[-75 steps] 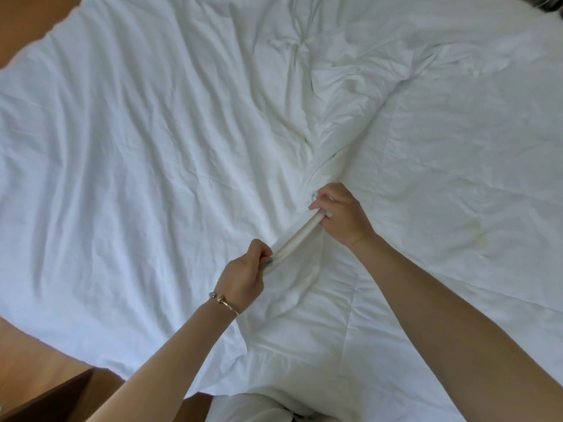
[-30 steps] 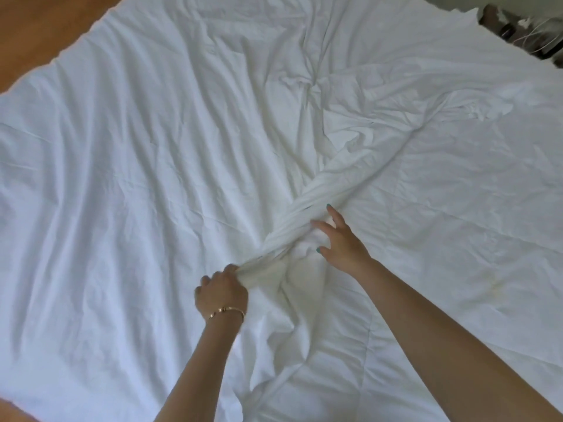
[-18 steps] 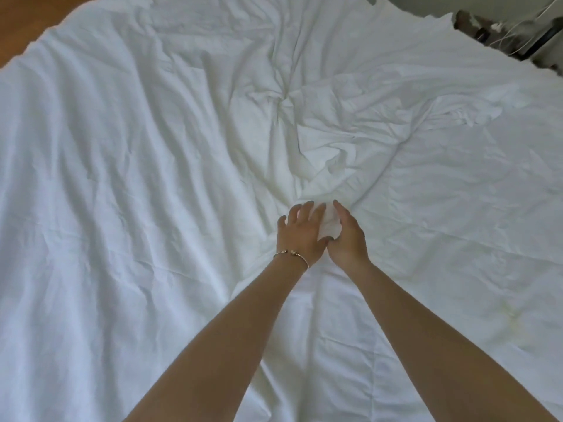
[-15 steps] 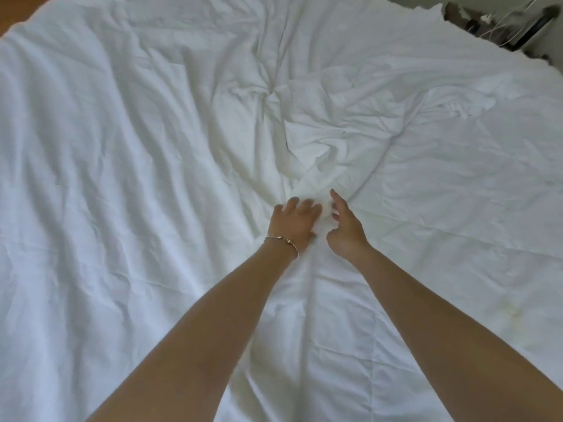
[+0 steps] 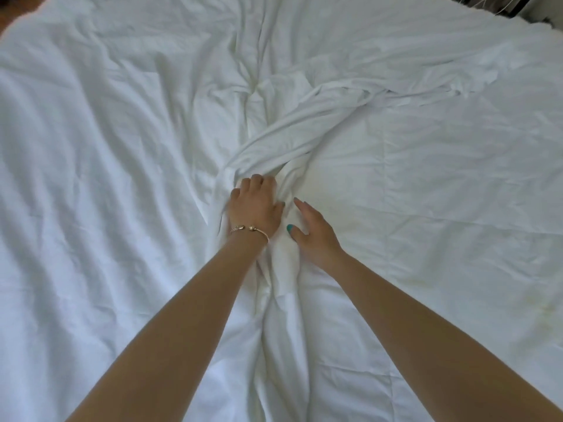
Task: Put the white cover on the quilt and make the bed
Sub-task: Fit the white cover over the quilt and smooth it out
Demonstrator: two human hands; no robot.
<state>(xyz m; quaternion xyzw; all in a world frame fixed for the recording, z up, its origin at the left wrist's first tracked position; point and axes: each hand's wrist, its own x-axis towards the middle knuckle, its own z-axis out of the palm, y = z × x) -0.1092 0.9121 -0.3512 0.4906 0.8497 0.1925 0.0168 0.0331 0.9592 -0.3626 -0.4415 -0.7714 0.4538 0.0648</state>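
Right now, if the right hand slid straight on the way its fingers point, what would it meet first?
The right hand points up and slightly left, so it would probably run first into the bunched ridge of cover just ahead, beside the left hand. Depth is hard to judge, since everything is white.

Left hand [image 5: 255,208] now gripping bunched cover [image 5: 274,153]; right hand [image 5: 313,231] released, flat.

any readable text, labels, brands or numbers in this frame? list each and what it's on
None: no text, label, brand or number can be read anywhere in the head view.
White cover: plain fabric, no tag or print showing.
Quilt: plain, stitched seams only.
Bracelet on the left hand: no engraving visible.
Right hand: teal nail polish, no marks.
Dark clutter at the top right corner: too blurred to read.
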